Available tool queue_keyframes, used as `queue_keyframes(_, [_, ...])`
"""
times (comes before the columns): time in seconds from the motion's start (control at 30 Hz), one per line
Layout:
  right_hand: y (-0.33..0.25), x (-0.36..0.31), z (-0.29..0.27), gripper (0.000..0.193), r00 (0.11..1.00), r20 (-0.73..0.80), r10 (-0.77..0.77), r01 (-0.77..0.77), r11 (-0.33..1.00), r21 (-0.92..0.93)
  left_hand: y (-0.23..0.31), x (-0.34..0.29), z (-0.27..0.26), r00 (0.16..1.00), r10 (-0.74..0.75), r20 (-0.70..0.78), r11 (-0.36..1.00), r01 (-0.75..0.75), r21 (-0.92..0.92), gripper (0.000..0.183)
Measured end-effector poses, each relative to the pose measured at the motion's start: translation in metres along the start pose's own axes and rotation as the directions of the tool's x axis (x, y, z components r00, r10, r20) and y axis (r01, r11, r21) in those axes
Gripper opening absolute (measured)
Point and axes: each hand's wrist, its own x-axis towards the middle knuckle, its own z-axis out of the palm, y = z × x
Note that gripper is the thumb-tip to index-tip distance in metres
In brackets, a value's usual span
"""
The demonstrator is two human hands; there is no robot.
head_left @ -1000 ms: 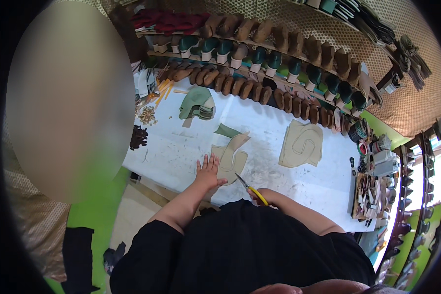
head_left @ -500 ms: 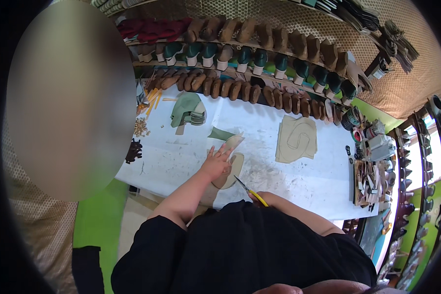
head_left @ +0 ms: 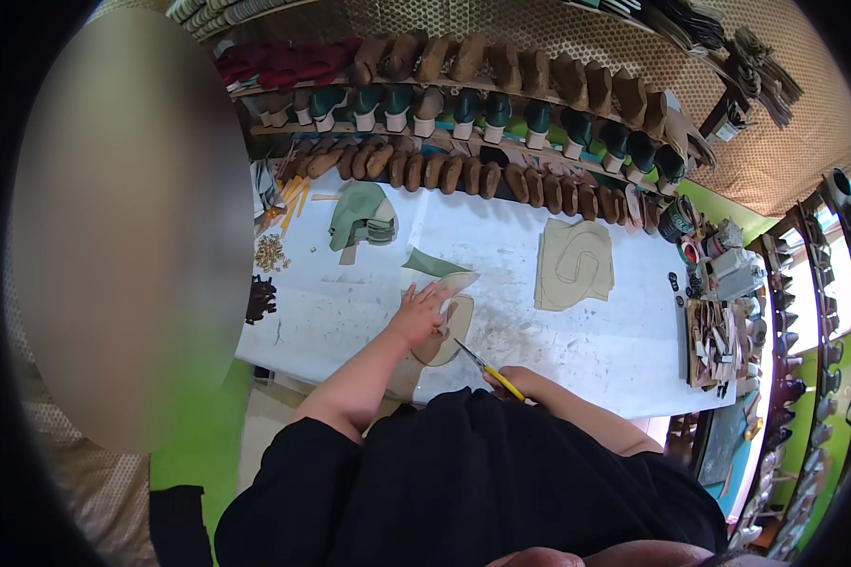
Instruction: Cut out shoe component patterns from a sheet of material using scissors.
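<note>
Spread flat on the table, my left hand (head_left: pixel 423 316) rests its fingers on a tan sheet piece (head_left: pixel 459 326) with a rounded end. At its fingertips lies a piece that is green (head_left: pixel 429 263) on one side and pale beige toward its pointed end. My right hand (head_left: pixel 512 381), close to my body at the table's front edge, grips slim scissors (head_left: pixel 504 382) with yellow handles. Their blades are together and point toward the rounded tan piece. My shirt partly hides the right wrist.
Stacked green pieces (head_left: pixel 361 213) lie at the back left, near small brass-coloured bits (head_left: pixel 272 252). Tan sheets with a drawn outline (head_left: pixel 574 265) lie on the right of the white table (head_left: pixel 511 222). Shoe lasts (head_left: pixel 435 172) line the shelves behind; a box of scraps (head_left: pixel 709 342) stands far right.
The scissors and my right hand have shifted slightly to the right. My left hand stays on the pieces; the whole view has turned a little.
</note>
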Motion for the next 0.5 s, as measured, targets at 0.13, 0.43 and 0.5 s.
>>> queue_keyframes(0.13, [-0.031,-0.015,0.0,0.085,0.98,-0.193,-0.047,-0.014,0.952,-0.306,-0.009,-0.013,0.022,0.972,-0.058,-0.23,0.995,0.036,-0.098,0.003])
queue_keyframes(0.43, [-0.086,-0.026,-0.018,0.09,0.969,-0.246,-0.024,-0.107,0.857,-0.503,-0.005,-0.014,0.003,0.968,-0.101,-0.228,0.982,0.06,-0.18,0.005])
queue_keyframes(0.5, [-0.087,-0.015,-0.018,0.09,0.97,-0.24,-0.03,-0.098,0.859,-0.502,-0.004,-0.015,-0.002,0.976,-0.118,-0.181,0.976,0.081,-0.2,0.012])
